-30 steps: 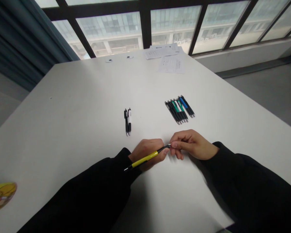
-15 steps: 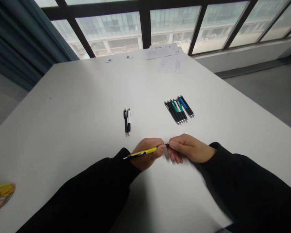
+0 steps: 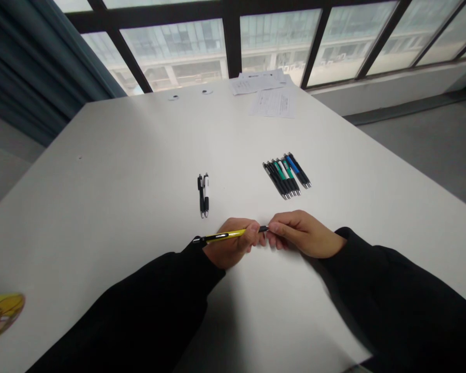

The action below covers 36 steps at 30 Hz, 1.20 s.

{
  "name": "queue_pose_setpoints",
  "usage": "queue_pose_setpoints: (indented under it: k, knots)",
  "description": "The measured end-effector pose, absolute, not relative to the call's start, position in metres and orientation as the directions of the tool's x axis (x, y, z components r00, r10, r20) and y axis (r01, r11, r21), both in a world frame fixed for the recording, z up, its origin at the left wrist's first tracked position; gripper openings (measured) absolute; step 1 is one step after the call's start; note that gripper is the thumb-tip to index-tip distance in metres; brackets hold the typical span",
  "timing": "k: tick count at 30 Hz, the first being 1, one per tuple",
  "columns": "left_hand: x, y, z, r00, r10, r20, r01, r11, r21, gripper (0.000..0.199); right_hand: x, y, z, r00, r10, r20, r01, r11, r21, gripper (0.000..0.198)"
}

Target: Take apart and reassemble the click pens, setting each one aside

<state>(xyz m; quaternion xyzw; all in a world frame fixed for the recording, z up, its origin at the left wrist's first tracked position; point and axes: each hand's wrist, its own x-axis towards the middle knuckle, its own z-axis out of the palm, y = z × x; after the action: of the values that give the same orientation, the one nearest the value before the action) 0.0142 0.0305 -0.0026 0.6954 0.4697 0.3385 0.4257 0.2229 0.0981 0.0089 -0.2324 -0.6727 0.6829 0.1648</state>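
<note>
A yellow and black pen point(image 3: 227, 235) is held nearly level above the near part of the table, its clip facing up and its push-button end to the left. My left hand point(image 3: 235, 248) is closed around the pen's middle, thumb on top. At the dark tip end, my right hand point(image 3: 301, 234) pinches the pen between thumb and fingers; the very tip is hidden there. Beyond my left hand lie two pens side by side, a black pen point(image 3: 201, 197) and a white and black pen point(image 3: 206, 194). Farther right, a row of several pens point(image 3: 283, 178) in black, green, white and blue lies slanted.
The white table point(image 3: 140, 155) reaches back to the windows. Printed papers point(image 3: 274, 101) lie at its far end, near two small white pieces with dark marks point(image 3: 207, 91). A colourful yellow item point(image 3: 2, 316) shows at the lower left edge. A blue curtain point(image 3: 42, 62) hangs at left.
The pen has turned closer to level, with its button end raised. My left hand has shifted slightly up and its grip has changed, and more of the pen's dark end shows between the hands.
</note>
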Motion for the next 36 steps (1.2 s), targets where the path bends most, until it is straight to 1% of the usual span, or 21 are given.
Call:
queue_pose_setpoints:
  k: [2,4,5,7,9,10,12,13,15,16,18,19,21,22,24,26,30,32,34,36]
  knots:
    - [0.0141,0.0304,-0.0032,0.328,0.942,0.068,0.345,-0.186,0.920,0.058,0.2222,0.0979,0.0082,-0.817,0.573,-0.072,0.045,-0.061,-0.997,0.024]
    - [0.0142,0.0304,-0.0034,0.326,0.943,0.063,0.345,-0.181,0.921,0.059,0.2224,0.0981,0.0076,-0.788,0.614,-0.040,-0.012,-0.081,-0.997,0.030]
    - [0.0141,0.0304,-0.0034,0.325,0.944,0.061,0.352,-0.181,0.918,0.060,0.2227,0.0985,0.0075,-0.782,0.622,-0.038,-0.013,-0.078,-0.997,0.032]
    - [0.0140,0.0304,-0.0038,0.326,0.944,0.059,0.374,-0.186,0.909,0.062,0.2238,0.0998,0.0079,-0.794,0.605,-0.069,0.054,-0.044,-0.998,0.028]
    - [0.0138,0.0304,-0.0041,0.334,0.941,0.054,0.387,-0.189,0.903,0.064,0.2246,0.1009,0.0085,-0.810,0.576,-0.112,0.143,0.009,-0.990,0.037]
    - [0.0137,0.0305,-0.0041,0.342,0.938,0.051,0.389,-0.191,0.901,0.064,0.2247,0.1012,0.0086,-0.815,0.567,-0.120,0.159,0.019,-0.987,0.038]
    - [0.0137,0.0307,-0.0040,0.348,0.936,0.051,0.387,-0.193,0.901,0.064,0.2245,0.1010,0.0081,-0.816,0.569,-0.102,0.110,-0.019,-0.994,0.028]
    - [0.0137,0.0308,-0.0038,0.343,0.938,0.051,0.385,-0.190,0.903,0.063,0.2242,0.1007,0.0076,-0.814,0.574,-0.089,0.073,-0.051,-0.996,0.027]
    - [0.0137,0.0311,-0.0035,0.330,0.942,0.056,0.375,-0.186,0.908,0.062,0.2237,0.1001,0.0069,-0.809,0.583,-0.070,0.024,-0.086,-0.996,0.036]
    - [0.0137,0.0312,-0.0034,0.329,0.943,0.057,0.372,-0.184,0.910,0.061,0.2236,0.1001,0.0069,-0.811,0.580,-0.070,0.026,-0.084,-0.996,0.036]
    - [0.0138,0.0311,-0.0033,0.335,0.941,0.053,0.367,-0.182,0.912,0.061,0.2236,0.1004,0.0076,-0.820,0.565,-0.089,0.071,-0.055,-0.996,0.027]
    - [0.0138,0.0310,-0.0032,0.338,0.940,0.051,0.365,-0.181,0.913,0.061,0.2236,0.1007,0.0082,-0.820,0.564,-0.102,0.099,-0.035,-0.994,0.026]
    - [0.0140,0.0307,-0.0030,0.331,0.942,0.045,0.368,-0.174,0.913,0.061,0.2233,0.1011,0.0092,-0.812,0.571,-0.124,0.139,-0.018,-0.990,0.030]
    - [0.0140,0.0305,-0.0029,0.329,0.943,0.046,0.368,-0.173,0.914,0.061,0.2229,0.1010,0.0096,-0.808,0.576,-0.124,0.131,-0.030,-0.991,0.029]
    - [0.0140,0.0304,-0.0026,0.330,0.943,0.049,0.360,-0.173,0.917,0.059,0.2219,0.1004,0.0097,-0.805,0.586,-0.091,0.057,-0.077,-0.995,0.022]
    - [0.0137,0.0304,-0.0026,0.332,0.942,0.051,0.353,-0.175,0.919,0.056,0.2212,0.0993,0.0094,-0.793,0.608,-0.047,-0.010,-0.090,-0.996,0.022]
    - [0.0137,0.0314,-0.0039,0.312,0.949,0.046,0.372,-0.166,0.913,0.051,0.2219,0.0982,0.0097,-0.760,0.648,-0.044,0.017,-0.048,-0.999,0.022]
    - [0.0147,0.0324,-0.0043,0.275,0.961,0.014,0.319,-0.105,0.942,0.040,0.2228,0.0987,0.0103,-0.746,0.665,-0.047,0.025,-0.043,-0.999,0.022]
    - [0.0161,0.0336,-0.0032,0.241,0.970,-0.024,0.212,-0.029,0.977,0.032,0.2236,0.0998,0.0108,-0.732,0.680,-0.043,0.022,-0.040,-0.999,0.022]
    - [0.0172,0.0348,0.0000,0.212,0.977,-0.030,0.156,-0.003,0.988,0.037,0.2244,0.1013,0.0107,-0.724,0.688,-0.051,0.023,-0.050,-0.998,0.024]
